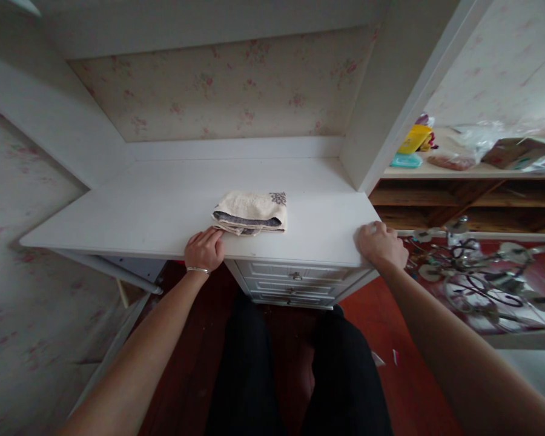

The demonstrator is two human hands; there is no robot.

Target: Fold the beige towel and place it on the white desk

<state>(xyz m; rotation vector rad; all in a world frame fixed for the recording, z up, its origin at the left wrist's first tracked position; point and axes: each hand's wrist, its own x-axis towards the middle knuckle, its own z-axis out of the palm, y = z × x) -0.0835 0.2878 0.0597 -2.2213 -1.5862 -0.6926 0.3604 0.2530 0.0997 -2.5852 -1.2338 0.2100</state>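
A folded cream cloth (pixel 249 209) with grey inner layers and a dark printed corner lies on the white desk (pixel 163 200). My left hand (pixel 204 249), with a bracelet at the wrist, is closed over the desk's front edge. Its fingertips lie right by the cloth's lower left corner; whether they touch it I cannot tell. At the desk's right front corner, my right hand (pixel 381 243) grips the edge with its fingers curled. The undersides of both grips are hidden.
White drawers (pixel 295 278) stand under the desk, just ahead of my legs. On the right, a low wooden shelf (pixel 413 194) carries a yellow container (pixel 414 139) and plastic bags. A metal chandelier (pixel 485 278) lies near my right forearm. Paper scraps (pixel 378 359) dot the red floor.
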